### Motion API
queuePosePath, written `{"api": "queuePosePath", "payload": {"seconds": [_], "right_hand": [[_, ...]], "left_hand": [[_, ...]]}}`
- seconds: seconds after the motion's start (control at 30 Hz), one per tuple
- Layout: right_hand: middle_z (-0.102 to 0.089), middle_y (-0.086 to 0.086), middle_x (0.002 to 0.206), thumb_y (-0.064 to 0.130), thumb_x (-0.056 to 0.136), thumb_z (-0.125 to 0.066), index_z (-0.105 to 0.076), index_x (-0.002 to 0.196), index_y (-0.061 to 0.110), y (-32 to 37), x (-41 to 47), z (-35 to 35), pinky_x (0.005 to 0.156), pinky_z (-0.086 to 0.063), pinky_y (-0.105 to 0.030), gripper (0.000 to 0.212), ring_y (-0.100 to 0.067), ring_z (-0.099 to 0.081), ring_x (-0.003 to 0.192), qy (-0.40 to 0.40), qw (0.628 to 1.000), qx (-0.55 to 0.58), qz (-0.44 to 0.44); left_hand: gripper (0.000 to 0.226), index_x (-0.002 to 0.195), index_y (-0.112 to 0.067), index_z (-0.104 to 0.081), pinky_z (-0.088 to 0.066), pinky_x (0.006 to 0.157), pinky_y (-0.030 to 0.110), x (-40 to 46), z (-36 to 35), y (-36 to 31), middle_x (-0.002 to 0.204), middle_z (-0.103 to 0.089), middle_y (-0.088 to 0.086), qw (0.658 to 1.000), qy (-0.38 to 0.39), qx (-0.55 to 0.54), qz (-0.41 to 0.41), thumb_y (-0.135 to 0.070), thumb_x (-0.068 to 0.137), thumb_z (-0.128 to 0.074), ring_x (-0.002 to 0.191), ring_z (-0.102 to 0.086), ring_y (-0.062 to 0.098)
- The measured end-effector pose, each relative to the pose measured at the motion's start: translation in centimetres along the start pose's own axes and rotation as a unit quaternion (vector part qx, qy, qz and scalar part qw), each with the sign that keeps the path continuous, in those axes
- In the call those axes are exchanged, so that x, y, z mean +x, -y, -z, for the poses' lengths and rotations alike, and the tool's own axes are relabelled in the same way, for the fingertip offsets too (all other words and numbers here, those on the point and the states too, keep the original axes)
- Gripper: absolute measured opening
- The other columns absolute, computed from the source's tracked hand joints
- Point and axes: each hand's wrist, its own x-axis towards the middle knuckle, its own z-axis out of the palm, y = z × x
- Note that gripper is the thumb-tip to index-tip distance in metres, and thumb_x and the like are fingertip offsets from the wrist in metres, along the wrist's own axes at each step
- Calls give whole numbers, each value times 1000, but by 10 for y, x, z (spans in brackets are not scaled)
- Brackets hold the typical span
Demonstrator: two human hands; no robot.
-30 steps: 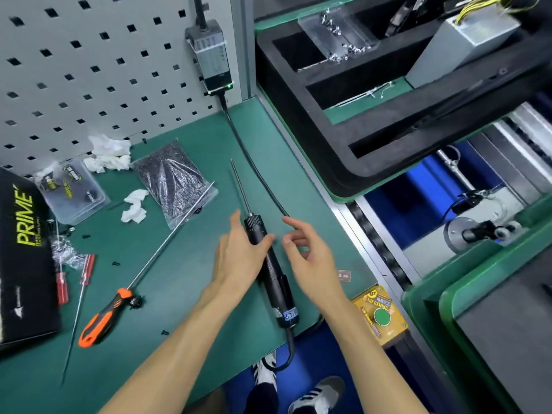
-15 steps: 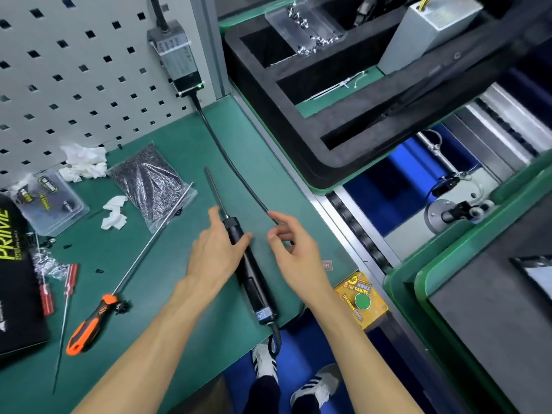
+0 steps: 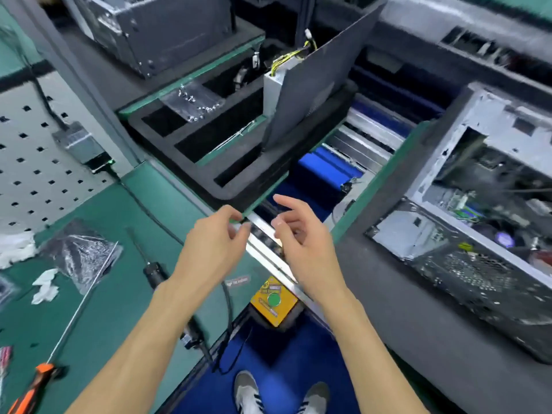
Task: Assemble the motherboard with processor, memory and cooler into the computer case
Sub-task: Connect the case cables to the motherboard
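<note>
While both my hands hover empty at frame centre, left hand and right hand fingers loosely curled, the electric screwdriver lies parked on the desk, handy below.

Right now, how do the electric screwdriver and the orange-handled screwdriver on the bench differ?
The electric screwdriver has a thick black body with a cable at its rear; the orange-handled screwdriver has an orange and black grip and no cable. The left forearm crosses over the electric screwdriver; the orange-handled one lies in the open, further left. Its shaft looks longer. Both lie flat on the green mat, and neither is in the hands.
</note>
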Motion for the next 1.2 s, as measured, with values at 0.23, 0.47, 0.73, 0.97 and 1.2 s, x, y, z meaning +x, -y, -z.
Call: {"api": "queuePosePath", "payload": {"seconds": [0.23, 0.47, 0.73, 0.97, 1.2], "right_hand": [[-66, 14, 94, 23, 100, -59, -63, 124, 41, 56, -47, 148, 72, -46, -12, 30, -5, -62, 85, -139, 989, -21, 52], [-65, 16, 92, 25, 100, -60, -62, 124, 41, 66, -93, 268, 67, -48, -16, 28, -9, -60, 78, -249, 961, -82, 82], [-59, 14, 95, 21, 99, -60, -61, 121, 37, 27, -108, 342, 79, -48, -22, 28, -6, -57, 90, -308, 933, -183, 0], [-53, 17, 111, 25, 99, -60, -59, 126, 33, -2, -103, 362, 97, -48, -32, 28, -1, -53, 107, -311, 919, -229, -82], [-50, 22, 118, 28, 101, -57, -54, 130, 37, -5, -81, 368, 97, -44, -21, 31, 5, -50, 112, -327, 903, -251, -123]], "left_hand": [[10, 92, -35, -65, -53, 61, 28, -28, -35, -162, 73, -68, -5, 972, 74, -161, -156, -27, 95, -61, 66, -66, 11], [11, 92, -30, -67, -50, 64, 20, -54, -80, -267, 77, -67, -9, 944, 105, -187, -252, -19, 93, -64, 71, -63, 10], [20, 93, -36, -61, -43, 64, 12, -55, -127, -330, 80, -61, -11, 931, 155, -145, -297, -16, 94, -61, 75, -57, 1], [16, 106, -32, -57, -44, 61, 11, -16, -175, -346, 92, -60, -8, 930, 221, -50, -290, -20, 95, -58, 79, -57, 2], [24, 119, -31, -51, -39, 79, 22, 20, -210, -346, 102, -47, -18, 915, 240, 4, -325, -28, 96, -56, 96, -51, 3]]}}
